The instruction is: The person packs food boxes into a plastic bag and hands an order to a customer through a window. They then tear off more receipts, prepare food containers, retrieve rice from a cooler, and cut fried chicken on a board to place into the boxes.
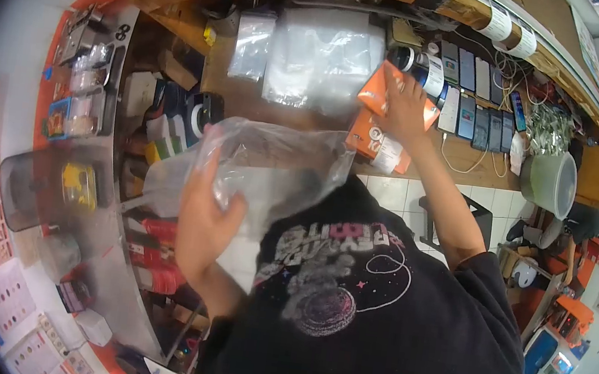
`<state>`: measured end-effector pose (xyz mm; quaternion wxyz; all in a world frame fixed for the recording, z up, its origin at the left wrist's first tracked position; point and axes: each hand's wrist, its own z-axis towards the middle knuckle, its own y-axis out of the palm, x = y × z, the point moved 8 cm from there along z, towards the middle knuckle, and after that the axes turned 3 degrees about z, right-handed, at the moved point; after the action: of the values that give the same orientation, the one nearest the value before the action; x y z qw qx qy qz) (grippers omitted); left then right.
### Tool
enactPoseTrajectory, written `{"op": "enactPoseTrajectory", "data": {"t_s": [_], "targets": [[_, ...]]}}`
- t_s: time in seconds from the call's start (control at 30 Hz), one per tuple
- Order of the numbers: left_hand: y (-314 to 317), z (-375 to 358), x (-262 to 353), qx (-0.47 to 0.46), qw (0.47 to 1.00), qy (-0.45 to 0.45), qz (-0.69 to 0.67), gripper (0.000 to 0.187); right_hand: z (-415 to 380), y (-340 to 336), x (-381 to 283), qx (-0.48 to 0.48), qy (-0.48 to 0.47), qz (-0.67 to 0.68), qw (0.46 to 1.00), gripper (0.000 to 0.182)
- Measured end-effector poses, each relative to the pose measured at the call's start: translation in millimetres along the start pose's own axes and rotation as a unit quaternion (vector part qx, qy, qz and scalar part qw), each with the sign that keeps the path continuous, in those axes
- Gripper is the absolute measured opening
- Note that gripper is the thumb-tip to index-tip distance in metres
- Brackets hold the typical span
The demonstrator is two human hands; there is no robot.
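Observation:
A clear plastic bag (284, 157) is spread wide at its mouth in front of my chest. My left hand (207, 224) holds its left side, with the fingers up along the plastic and the thumb toward the middle. At the wooden counter, my right hand (403, 111) grips an orange box (375, 92), fingers laid across its top. Under that one is another orange box (367, 134) with white lettering and a white label on its side. The right edge of the bag reaches up against this lower box.
Flat clear bags (323, 55) lie on the counter's back left. Several phones (465, 118) with charging cables fill its right part, beside a translucent bucket (551, 180). A glass-topped counter (110, 268) runs along my left. Another person (586, 230) is at far right.

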<state>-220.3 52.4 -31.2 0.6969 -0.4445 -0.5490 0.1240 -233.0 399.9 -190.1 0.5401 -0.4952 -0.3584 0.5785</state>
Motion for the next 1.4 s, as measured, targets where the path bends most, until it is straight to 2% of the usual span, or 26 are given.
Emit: {"op": "enactPoseTrajectory", "data": {"t_s": [0.03, 0.1, 0.13, 0.2, 0.23, 0.3, 0.33, 0.4, 0.47, 0.53, 0.6, 0.63, 0.67, 0.7, 0.73, 0.8, 0.83, 0.87, 0.93, 1.03, 1.1, 1.13, 1.2, 1.3, 1.33, 1.4], "targets": [[2.8, 9.4, 2.0, 0.026, 0.999, 0.03, 0.021, 0.07, 8.8, -12.3, 1.9, 0.006, 0.005, -0.004, 1.0, 0.1], [-2.3, 26.1, 12.9, 0.012, 0.999, 0.028, 0.02, 0.07, 23.0, -40.5, 14.1, -0.006, 0.092, 0.036, 0.995, 0.102], [0.3, 35.3, 14.2, 0.007, 1.0, 0.024, 0.012, 0.07, 32.1, -63.5, 15.5, -0.004, 0.094, 0.032, 0.995, 0.102], [1.2, 45.1, 11.3, 0.002, 0.999, 0.033, -0.02, 0.068, 44.3, -116.9, 2.8, -0.003, 0.08, 0.163, 0.983, 0.104], [-1.8, 45.1, 10.3, -0.005, 0.998, 0.034, -0.047, 0.067, 47.8, -140.2, -9.6, -0.004, 0.079, 0.169, 0.982, 0.104], [-12.3, 44.1, 13.0, 0.009, 0.998, 0.046, -0.029, 0.067, 53.2, -158.6, -50.4, -0.13, 0.062, 0.373, 0.917, 0.099], [-17.9, 44.4, 16.7, 0.023, 0.998, 0.063, -0.018, 0.068, 59.9, -170.5, -67.0, -0.127, 0.058, 0.38, 0.914, 0.099], [-20.1, 42.6, 17.8, 0.026, 0.997, 0.058, -0.053, 0.071, 48.3, -140.8, -123.3, -0.438, 0.072, 0.412, 0.796, 0.092], [-24.1, 36.6, 19.0, 0.027, 0.994, 0.052, -0.088, 0.075, 44.4, -99.1, -165.8, -0.552, -0.017, 0.303, 0.776, 0.088], [-23.0, 26.2, 20.3, -0.008, 0.999, 0.028, -0.031, 0.081, 47.1, -21.0, -211.8, -0.548, -0.128, 0.303, 0.769, 0.085], [-19.9, 13.4, 20.8, -0.031, 0.997, -0.015, -0.069, 0.088, 50.1, 27.6, -246.1, -0.519, -0.043, 0.431, 0.737, 0.078], [-24.3, 8.7, 18.5, 0.009, 0.998, -0.007, -0.054, 0.09, 43.8, 53.7, -261.0, -0.524, -0.046, 0.433, 0.732, 0.078], [-28.4, 4.1, 18.3, 0.05, 0.998, -0.001, -0.04, 0.092, 51.7, 75.5, -262.4, -0.442, -0.052, 0.354, 0.823, 0.075], [-31.7, 0.9, 19.0, 0.072, 0.993, -0.05, -0.08, 0.095, 61.5, 77.0, -260.6, -0.351, -0.058, 0.267, 0.896, 0.072], [-28.5, -2.0, 21.5, 0.077, 0.992, -0.058, -0.082, 0.095, 61.6, 85.6, -257.2, -0.358, -0.065, 0.266, 0.893, 0.072], [-37.5, -10.2, 18.4, 0.17, 0.976, -0.082, -0.111, 0.096, 58.2, 97.6, -249.9, -0.393, -0.178, 0.145, 0.89, 0.066], [-34.9, -11.0, 13.7, 0.171, 0.976, -0.082, -0.109, 0.097, 58.0, 106.3, -246.9, -0.398, -0.184, 0.142, 0.887, 0.066], [-30.0, -11.4, 8.0, 0.174, 0.974, -0.09, -0.115, 0.097, 55.5, 120.5, -237.6, -0.396, -0.166, 0.13, 0.894, 0.065], [-14.8, -12.9, -11.2, 0.15, 0.967, -0.173, -0.108, 0.096, 44.2, 149.4, -216.1, -0.388, -0.122, 0.108, 0.907, 0.064], [-9.4, -13.5, -11.9, 0.166, 0.968, -0.167, -0.087, 0.093, 42.9, 172.0, -190.6, -0.371, -0.083, 0.085, 0.921, 0.064], [-5.1, -16.2, -14.4, 0.169, 0.968, -0.173, -0.061, 0.092, 28.2, 189.8, -181.1, -0.462, -0.082, 0.064, 0.881, 0.063], [0.0, -14.3, -16.3, 0.166, 0.969, -0.166, -0.073, 0.091, 26.0, 192.0, -180.6, -0.465, -0.085, 0.065, 0.879, 0.063], [3.0, -14.7, -16.7, 0.162, 0.97, -0.161, -0.086, 0.09, 22.2, 190.0, -184.9, -0.439, -0.162, 0.042, 0.883, 0.051], [14.8, -13.2, -26.6, 0.113, 0.961, -0.218, -0.129, 0.089, 24.0, 177.5, -187.7, -0.389, -0.268, -0.002, 0.881, 0.036], [19.6, -10.0, -26.1, 0.092, 0.974, -0.192, -0.082, 0.089, 20.8, 171.9, -188.4, -0.39, -0.266, -0.004, 0.882, 0.036], [26.5, -5.9, -26.3, 0.065, 0.984, -0.16, -0.043, 0.088, 12.7, 147.5, -179.5, -0.408, -0.094, 0.193, 0.887, 0.058]]}}
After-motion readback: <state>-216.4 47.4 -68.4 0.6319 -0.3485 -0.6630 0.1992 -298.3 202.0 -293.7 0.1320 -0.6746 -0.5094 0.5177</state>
